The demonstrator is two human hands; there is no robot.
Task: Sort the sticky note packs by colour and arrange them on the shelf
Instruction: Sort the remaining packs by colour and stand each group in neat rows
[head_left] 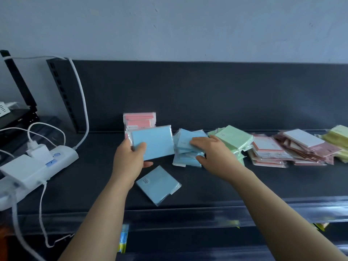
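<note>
So your left hand point(130, 157) pinches a light-blue plastic-wrapped sticky note pack point(156, 143), right hand point(211, 149) fingers curled round the loose blue pile point(185, 161), probably gathering same-colour packs.

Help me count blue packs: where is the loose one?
Head view: the loose blue pack lies flat on the black shelf, below the left hand and front-left of the blue pile.

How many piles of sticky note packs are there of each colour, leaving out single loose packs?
Pink: 3, the upright stack, the salmon pile and the dusky pile
Blue: 1, the blue pile
Green: 1, the green pile
Yellow: 1, the yellow pile
Total: 6
</note>
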